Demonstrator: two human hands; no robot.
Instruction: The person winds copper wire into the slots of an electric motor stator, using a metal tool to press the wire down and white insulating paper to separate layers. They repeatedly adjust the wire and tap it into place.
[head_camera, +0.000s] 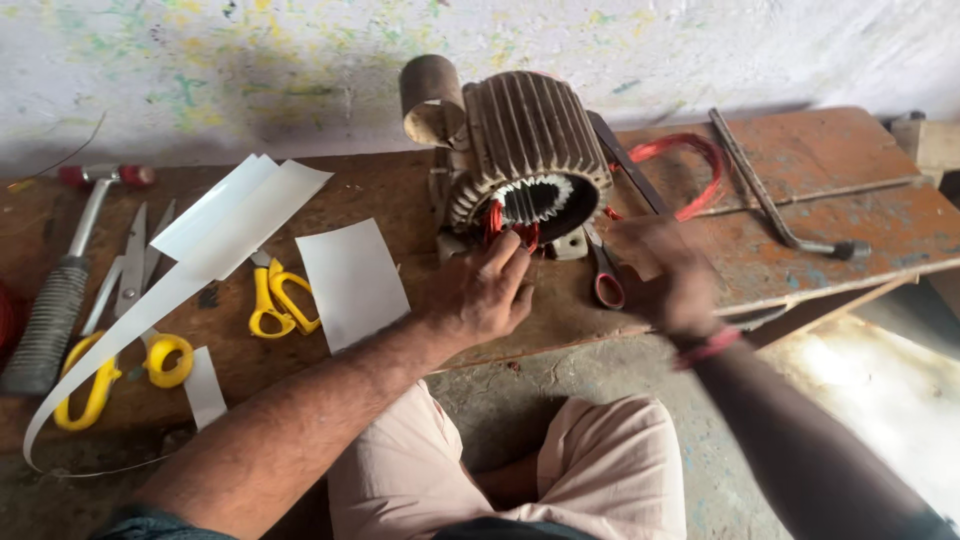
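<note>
Crowding hands (480, 290) at bench edge (600, 335)

No packages, labels, signs or screens lie anywhere on my workbench or against the wall behind it.
</note>
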